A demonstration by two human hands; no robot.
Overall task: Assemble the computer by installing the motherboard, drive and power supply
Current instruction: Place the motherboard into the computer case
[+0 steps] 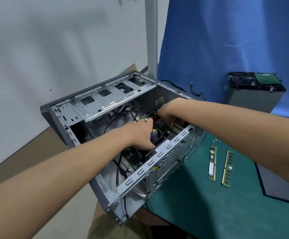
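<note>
An open grey computer case [168,149] lies on its side at the table's left end. Inside it sits the green motherboard [133,160], largely covered by my arms. My left hand [140,133] reaches down into the middle of the case, fingers curled over the board's near edge. My right hand [166,112] is deeper in, at the board's far side, its fingers hidden behind the case rail. Black cables [118,171] run along the case floor. A grey power supply [254,97] stands on the table at the back right, with a drive [247,80] lying on top.
Two RAM sticks [212,163] lie side by side on the green mat [209,204] right of the case. A few small screws [215,140] sit just beyond them. A blue cloth [226,40] hangs behind, next to a white post [151,35].
</note>
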